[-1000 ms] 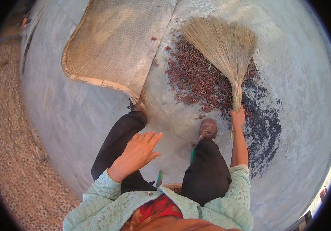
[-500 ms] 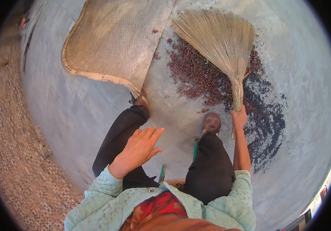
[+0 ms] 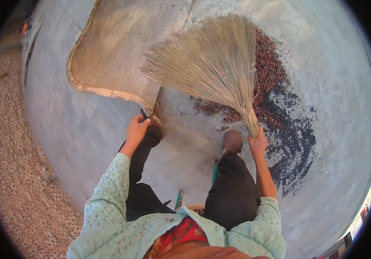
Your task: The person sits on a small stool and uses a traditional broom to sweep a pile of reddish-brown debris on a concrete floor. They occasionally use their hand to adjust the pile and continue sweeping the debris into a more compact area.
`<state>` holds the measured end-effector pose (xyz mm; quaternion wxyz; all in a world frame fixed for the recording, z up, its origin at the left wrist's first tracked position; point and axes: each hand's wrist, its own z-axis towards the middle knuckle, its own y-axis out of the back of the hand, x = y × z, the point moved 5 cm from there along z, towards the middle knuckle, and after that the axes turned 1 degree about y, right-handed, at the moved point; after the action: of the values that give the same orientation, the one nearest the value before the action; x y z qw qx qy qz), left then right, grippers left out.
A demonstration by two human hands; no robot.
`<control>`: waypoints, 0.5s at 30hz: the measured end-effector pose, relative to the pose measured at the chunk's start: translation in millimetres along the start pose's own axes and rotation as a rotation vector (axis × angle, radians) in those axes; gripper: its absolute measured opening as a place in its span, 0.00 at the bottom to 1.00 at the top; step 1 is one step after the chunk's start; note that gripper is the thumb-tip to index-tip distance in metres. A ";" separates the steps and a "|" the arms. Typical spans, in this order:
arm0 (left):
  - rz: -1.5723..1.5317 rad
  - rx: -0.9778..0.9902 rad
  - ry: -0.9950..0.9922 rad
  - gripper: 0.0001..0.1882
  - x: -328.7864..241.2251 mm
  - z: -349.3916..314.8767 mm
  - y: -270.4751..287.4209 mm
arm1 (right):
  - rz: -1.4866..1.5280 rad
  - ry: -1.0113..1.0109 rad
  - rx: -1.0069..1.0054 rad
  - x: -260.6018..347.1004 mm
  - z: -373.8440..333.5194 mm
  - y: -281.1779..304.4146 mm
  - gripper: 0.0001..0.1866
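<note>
My right hand (image 3: 258, 142) is wrapped round the bound handle of a straw broom (image 3: 211, 64). Its wide fan of bristles spreads left, over the right edge of a woven winnowing tray (image 3: 112, 52) and over part of a heap of dark red and black dried berries or seeds (image 3: 271, 77). My left hand (image 3: 136, 133) is beside the tray's near corner, by my left shoe. Its thumb and forefinger stand apart, with nothing seen between them. Some of the heap is hidden under the bristles.
The grey concrete floor (image 3: 99, 129) surrounds the tray and heap. My right shoe (image 3: 233, 141) stands just short of the heap. Black grains (image 3: 291, 146) trail toward me on the right. Brown brick-patterned paving (image 3: 25, 146) lies at the far left.
The broom has swung left from over the heap to the tray's edge, baring the heap's right part. My left hand has moved forward from my lap to the tray's near corner.
</note>
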<state>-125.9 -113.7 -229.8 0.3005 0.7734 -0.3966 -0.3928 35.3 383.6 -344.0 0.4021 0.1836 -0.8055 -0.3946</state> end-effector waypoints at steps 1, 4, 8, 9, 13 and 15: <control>-0.111 -0.025 0.157 0.30 23.2 17.5 -8.8 | 0.024 0.005 0.002 -8.6 -3.5 -7.3 0.23; -0.204 -0.138 0.348 0.36 26.7 34.0 -35.9 | -0.142 -0.113 0.069 -55.4 -13.2 -17.6 0.22; -0.274 -0.340 0.313 0.42 72.1 50.0 -63.3 | -0.137 -0.105 0.105 -39.1 -24.1 4.2 0.20; -0.330 -0.297 0.292 0.42 62.9 54.3 -73.6 | -0.098 -0.113 0.078 -44.0 -27.5 16.5 0.20; -0.423 -0.213 0.252 0.37 72.2 79.2 -82.6 | 0.204 -0.109 0.020 -68.6 -28.2 34.6 0.20; -0.393 -0.153 0.273 0.34 70.9 89.6 -87.1 | 0.431 -0.151 -0.022 -74.2 -27.2 38.6 0.20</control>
<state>-142.2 -143.7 -369.3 0.3266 0.8566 -0.1634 -0.3645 102.9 439.9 -341.2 0.4179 -0.0272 -0.8496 -0.3207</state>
